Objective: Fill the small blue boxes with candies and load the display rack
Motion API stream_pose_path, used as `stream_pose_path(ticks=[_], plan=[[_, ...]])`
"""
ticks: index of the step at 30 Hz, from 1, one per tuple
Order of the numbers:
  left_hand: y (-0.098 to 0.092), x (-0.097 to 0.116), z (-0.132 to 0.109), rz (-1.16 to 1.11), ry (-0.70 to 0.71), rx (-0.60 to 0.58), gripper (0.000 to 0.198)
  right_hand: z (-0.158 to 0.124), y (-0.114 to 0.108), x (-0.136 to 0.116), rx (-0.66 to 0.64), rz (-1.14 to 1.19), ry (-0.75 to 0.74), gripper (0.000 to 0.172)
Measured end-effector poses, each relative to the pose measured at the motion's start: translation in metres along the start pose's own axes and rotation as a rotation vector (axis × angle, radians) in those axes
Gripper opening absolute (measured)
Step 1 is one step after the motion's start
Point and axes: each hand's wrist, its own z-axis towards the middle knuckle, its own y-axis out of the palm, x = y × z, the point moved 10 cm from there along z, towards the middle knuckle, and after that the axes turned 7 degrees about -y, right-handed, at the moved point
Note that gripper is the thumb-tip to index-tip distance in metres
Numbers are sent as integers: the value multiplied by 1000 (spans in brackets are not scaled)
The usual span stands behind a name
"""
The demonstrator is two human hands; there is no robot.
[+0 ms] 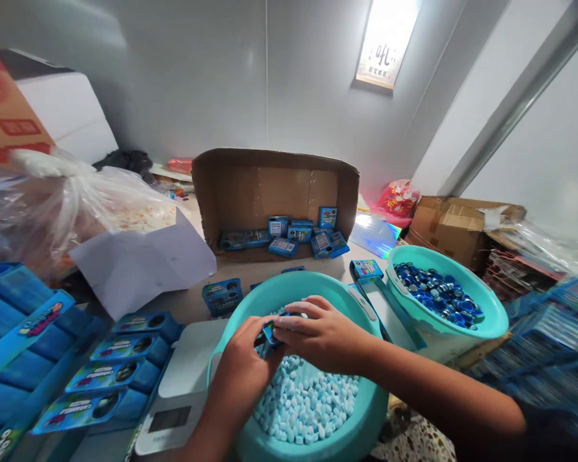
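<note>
My left hand [243,366] is closed around a small blue box [268,332] above the turquoise basin [313,282]. From the right, my right hand [325,337] lies over the top of the same box, its fingers bent together against it and hiding most of it. Many small pale blue and white tablets [313,401] fill the bottom of the basin under both hands. Left of the basin lies a white digital scale [190,372] with a grey display. Beside the scale, several blue printed boxes with round dark openings [125,346] lie in a row.
An open cardboard box [226,192] behind the basin holds several small blue packs. A second turquoise basin [491,314] with shiny blue round caps [438,295] stands at the right. Clear plastic bags [91,205] lie at left, and stacked blue packs [553,333] at far right.
</note>
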Motion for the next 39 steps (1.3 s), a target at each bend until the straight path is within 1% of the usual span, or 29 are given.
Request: stream_pose_path(ticks=[2, 4, 6, 8, 10, 12, 14, 16, 20, 22, 24, 27, 29, 32, 34, 36, 37, 39], plan=[[-2, -4, 0, -3, -28, 15, 30, -7, -2, 9, 13, -33, 30, 24], [-2, -6, 0, 11, -45, 24, 32, -13, -6, 21, 32, -25, 95, 25], [-1, -7, 0, 22, -52, 26, 33, -18, -8, 35, 65, 24, 187, 26], [0, -8, 1, 29, -56, 26, 33, -21, -5, 43, 80, 99, 259, 25], [0, -8, 1, 34, -60, 21, 32, -21, 2, 43, 70, 160, 293, 25], [0, -8, 0, 43, -58, 11, 31, -19, 12, 39, 50, 206, 299, 29], [-1, -6, -1, 52, -54, 2, 31, -18, 18, 35, 60, 254, 315, 32], [-2, -3, -2, 55, -51, 4, 32, -20, 19, 38, 125, 330, 366, 30], [-3, 8, -5, 50, -32, 17, 31, -40, 13, 68, 316, 470, 609, 16], [-5, 14, -8, 42, -12, 46, 31, -52, 9, 82, 355, 477, 715, 17], [-12, 19, -12, 36, 9, 119, 31, -62, 3, 93, 353, 464, 791, 21], [-34, 24, -19, 22, 20, 260, 31, -72, 3, 98, 253, 476, 860, 26], [-56, 21, -24, -38, -19, 331, 42, -75, 5, 92, 200, 496, 848, 27], [-106, 12, -33, -96, -104, 479, 67, -73, 12, 70, 147, 555, 758, 31], [-140, 5, -38, -64, -137, 556, 69, -72, 24, 54, 75, 611, 699, 32], [-164, -8, -38, -33, -179, 557, 64, -75, 38, 43, -12, 633, 678, 34], [-171, -18, -37, -25, -208, 541, 63, -77, 44, 41, -57, 628, 683, 34], [-179, -37, -33, 12, -253, 487, 64, -81, 54, 40, -131, 606, 700, 34]])
